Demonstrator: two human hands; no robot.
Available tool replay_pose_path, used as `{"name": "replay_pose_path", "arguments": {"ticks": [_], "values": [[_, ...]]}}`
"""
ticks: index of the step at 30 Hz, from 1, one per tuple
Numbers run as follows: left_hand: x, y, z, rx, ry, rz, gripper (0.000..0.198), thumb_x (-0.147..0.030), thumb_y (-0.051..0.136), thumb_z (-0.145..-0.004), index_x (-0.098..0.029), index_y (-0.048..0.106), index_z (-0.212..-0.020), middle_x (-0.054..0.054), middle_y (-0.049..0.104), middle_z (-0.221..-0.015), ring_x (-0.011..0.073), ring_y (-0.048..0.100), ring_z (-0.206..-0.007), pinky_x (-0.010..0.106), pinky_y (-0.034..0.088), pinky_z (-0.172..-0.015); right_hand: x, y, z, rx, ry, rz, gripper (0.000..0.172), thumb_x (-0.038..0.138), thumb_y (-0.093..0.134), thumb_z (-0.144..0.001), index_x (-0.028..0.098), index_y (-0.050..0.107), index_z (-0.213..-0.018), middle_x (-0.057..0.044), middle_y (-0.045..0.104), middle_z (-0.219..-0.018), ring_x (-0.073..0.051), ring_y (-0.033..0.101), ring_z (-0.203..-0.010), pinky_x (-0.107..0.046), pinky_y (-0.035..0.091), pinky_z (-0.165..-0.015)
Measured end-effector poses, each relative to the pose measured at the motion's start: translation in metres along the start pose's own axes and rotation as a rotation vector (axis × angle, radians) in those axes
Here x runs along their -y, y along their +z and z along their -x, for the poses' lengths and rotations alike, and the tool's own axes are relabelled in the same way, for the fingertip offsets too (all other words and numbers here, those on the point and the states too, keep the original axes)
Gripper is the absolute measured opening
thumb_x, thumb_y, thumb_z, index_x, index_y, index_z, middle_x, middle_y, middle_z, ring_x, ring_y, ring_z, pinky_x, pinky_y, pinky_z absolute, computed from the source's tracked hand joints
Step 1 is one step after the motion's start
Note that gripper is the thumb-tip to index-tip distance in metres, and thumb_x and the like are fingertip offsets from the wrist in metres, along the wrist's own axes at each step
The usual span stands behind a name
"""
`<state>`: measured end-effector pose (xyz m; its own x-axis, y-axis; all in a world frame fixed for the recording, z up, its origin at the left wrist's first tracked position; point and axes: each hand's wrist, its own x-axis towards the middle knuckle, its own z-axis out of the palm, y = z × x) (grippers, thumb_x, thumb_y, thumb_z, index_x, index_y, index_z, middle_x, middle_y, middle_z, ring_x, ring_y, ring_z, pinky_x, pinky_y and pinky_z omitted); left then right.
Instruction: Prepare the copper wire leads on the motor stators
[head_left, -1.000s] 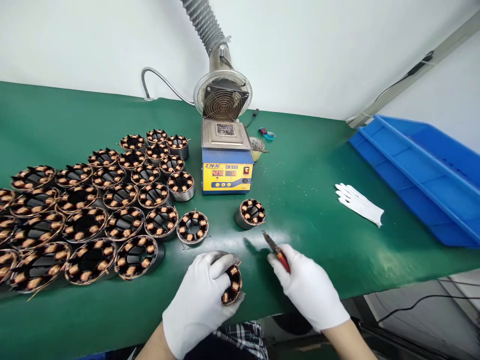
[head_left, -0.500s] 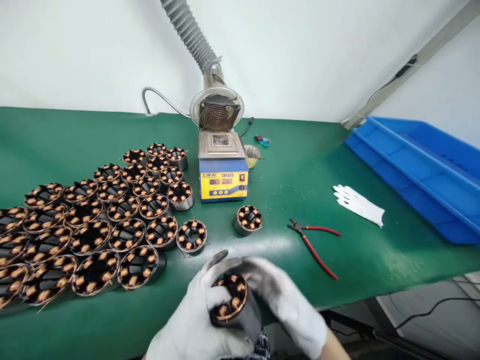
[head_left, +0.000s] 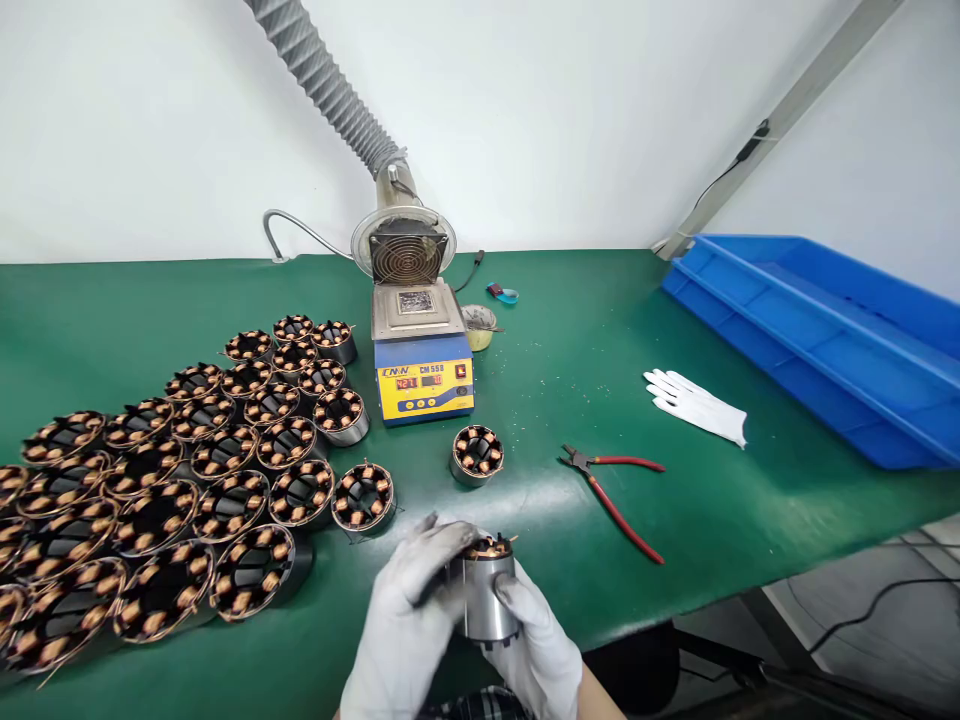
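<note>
Upright above the table's front edge is a motor stator [head_left: 489, 600], a steel ring with copper coils at its top. My right hand [head_left: 538, 640], in a white glove, grips its right side, thumb across the steel wall. On the opposite side, my left hand [head_left: 412, 610] curls its gloved fingers against the stator's wall and upper rim; that hand is partly blurred. A short copper wire end sticks out at the top right. Just beyond my hands stands another stator [head_left: 478, 455], and a nearer one [head_left: 364, 498] sits at the edge of a large group [head_left: 232, 505] on the left.
A blue and yellow solder pot [head_left: 424, 375] stands at the back under a fume extraction hood [head_left: 405, 245]. Red-handled cutters [head_left: 611, 490] lie open on the green table [head_left: 570, 560]. A white glove [head_left: 694, 407] and stacked blue bins [head_left: 817, 340] are on the right.
The stator has turned from tilted, coils facing me, to upright with its steel side showing. My right hand has come round to its right side; my left finger has left the bore.
</note>
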<state>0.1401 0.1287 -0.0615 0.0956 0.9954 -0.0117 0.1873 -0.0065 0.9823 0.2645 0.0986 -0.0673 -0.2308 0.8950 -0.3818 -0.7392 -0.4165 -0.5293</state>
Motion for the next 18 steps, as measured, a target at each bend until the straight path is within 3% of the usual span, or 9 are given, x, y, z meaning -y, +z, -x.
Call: {"name": "replay_pose_path", "arguments": {"ticks": [1, 3, 4, 5, 7, 9, 12, 15, 18], "values": [[-0.006, 0.002, -0.006, -0.054, -0.132, 0.065, 0.021, -0.037, 0.063, -0.072, -0.024, 0.072, -0.086, 0.005, 0.075, -0.088, 0.0238, 0.069, -0.076, 0.035, 0.058, -0.070, -0.001, -0.001, -0.001, 0.027, 0.022, -0.018, 0.042, 0.040, 0.074, -0.065, 0.019, 0.064, -0.100, -0.008, 0.069, -0.086, -0.026, 0.065, -0.083, -0.040, 0.051, -0.077], [-0.015, 0.003, -0.019, -0.122, -0.330, 0.216, 0.026, -0.043, 0.059, -0.077, -0.020, 0.069, -0.079, 0.002, 0.071, -0.066, 0.0140, 0.057, -0.041, 0.023, 0.046, -0.035, -0.003, -0.004, -0.003, 0.080, 0.064, -0.058, 0.044, 0.041, 0.071, -0.065, 0.018, 0.062, -0.101, -0.008, 0.069, -0.079, -0.025, 0.066, -0.074, -0.038, 0.053, -0.067], [-0.019, 0.001, -0.024, -0.170, -0.346, 0.294, 0.028, -0.046, 0.060, -0.077, -0.019, 0.067, -0.077, 0.000, 0.067, -0.061, 0.0115, 0.051, -0.036, 0.021, 0.040, -0.031, -0.003, -0.005, -0.003, 0.109, 0.086, -0.080, 0.045, 0.040, 0.070, -0.064, 0.017, 0.061, -0.102, -0.008, 0.069, -0.077, -0.024, 0.066, -0.069, -0.036, 0.053, -0.061], [-0.020, -0.001, -0.027, -0.230, -0.313, 0.354, 0.029, -0.047, 0.060, -0.077, -0.018, 0.065, -0.075, -0.001, 0.065, -0.059, 0.0112, 0.052, -0.039, 0.020, 0.042, -0.034, -0.004, -0.007, -0.003, 0.139, 0.107, -0.105, 0.047, 0.040, 0.069, -0.063, 0.017, 0.060, -0.103, -0.008, 0.069, -0.077, -0.023, 0.066, -0.065, -0.033, 0.052, -0.056], [-0.019, -0.010, -0.028, -0.285, -0.200, 0.355, 0.031, -0.046, 0.056, -0.081, -0.017, 0.065, -0.075, 0.003, 0.068, -0.070, 0.0158, 0.063, -0.063, 0.024, 0.053, -0.059, -0.006, -0.012, -0.002, 0.168, 0.147, -0.145, 0.047, 0.043, 0.066, -0.061, 0.016, 0.061, -0.098, -0.009, 0.069, -0.078, -0.023, 0.066, -0.061, -0.032, 0.051, -0.052], [-0.013, -0.018, -0.021, -0.089, -0.161, 0.218, 0.032, -0.045, 0.059, -0.079, -0.018, 0.067, -0.093, 0.008, 0.070, -0.090, 0.0227, 0.065, -0.087, 0.032, 0.052, -0.080, -0.010, -0.022, -0.001, 0.082, 0.158, -0.147, 0.041, 0.046, 0.064, -0.062, 0.017, 0.062, -0.090, -0.009, 0.070, -0.082, -0.025, 0.066, -0.067, -0.037, 0.053, -0.059], [-0.003, -0.022, -0.005, 0.279, -0.175, 0.028, 0.074, -0.034, 0.082, -0.050, -0.024, 0.059, -0.120, 0.011, 0.063, -0.119, 0.0346, 0.056, -0.110, 0.045, 0.045, -0.095, -0.017, -0.044, 0.001, -0.208, 0.037, 0.000, 0.034, 0.051, 0.064, -0.066, 0.022, 0.063, -0.082, -0.006, 0.070, -0.087, -0.027, 0.065, -0.085, -0.044, 0.051, -0.079], [-0.004, -0.015, -0.002, 0.360, -0.173, -0.062, 0.098, -0.012, 0.084, -0.029, -0.022, 0.057, -0.123, 0.012, 0.059, -0.126, 0.0392, 0.048, -0.117, 0.050, 0.036, -0.103, -0.022, -0.059, 0.001, -0.319, -0.053, 0.130, 0.036, 0.052, 0.071, -0.062, 0.027, 0.064, -0.087, -0.005, 0.069, -0.097, -0.029, 0.059, -0.101, -0.042, 0.046, -0.089], [-0.015, -0.004, -0.014, 0.404, -0.220, 0.064, 0.096, -0.002, 0.080, -0.026, -0.022, 0.060, -0.118, 0.007, 0.065, -0.116, 0.0334, 0.056, -0.109, 0.041, 0.042, -0.099, -0.019, -0.052, -0.002, -0.237, 0.019, 0.076, 0.041, 0.060, 0.059, -0.070, 0.025, 0.065, -0.091, -0.006, 0.069, -0.093, -0.030, 0.061, -0.098, -0.045, 0.049, -0.083]]}}
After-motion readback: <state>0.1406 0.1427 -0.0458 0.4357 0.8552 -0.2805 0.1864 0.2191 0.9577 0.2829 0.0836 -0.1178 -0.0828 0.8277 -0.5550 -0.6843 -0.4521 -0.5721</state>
